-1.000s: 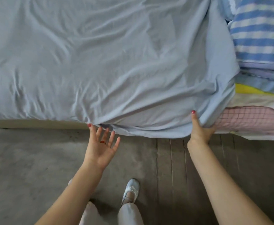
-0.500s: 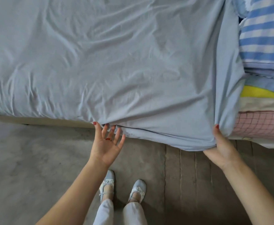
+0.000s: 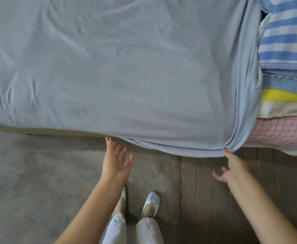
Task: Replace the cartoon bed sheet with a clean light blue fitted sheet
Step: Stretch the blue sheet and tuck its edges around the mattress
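Note:
The light blue fitted sheet (image 3: 119,71) covers the mattress and looks fairly smooth, with wrinkles at the left. Its near corner hem (image 3: 214,150) hangs in folds over the bed's edge. My left hand (image 3: 116,164) is open with fingers spread, just below the sheet's edge and apart from it. My right hand (image 3: 232,167) is open too, one fingertip touching the hem at the corner. No cartoon sheet is recognisable from here.
A stack of folded bedding (image 3: 285,50) lies on the right: blue-and-white stripes, yellow, cream, and a pink grid blanket (image 3: 281,132). Bare concrete floor (image 3: 38,182) runs along the bed. My feet in pale shoes (image 3: 151,203) stand close to the edge.
Both hands have come off the sheet's edge and dropped back toward me. The right hand let go of the corner fold. The sheet now lies flatter and tighter over the corner.

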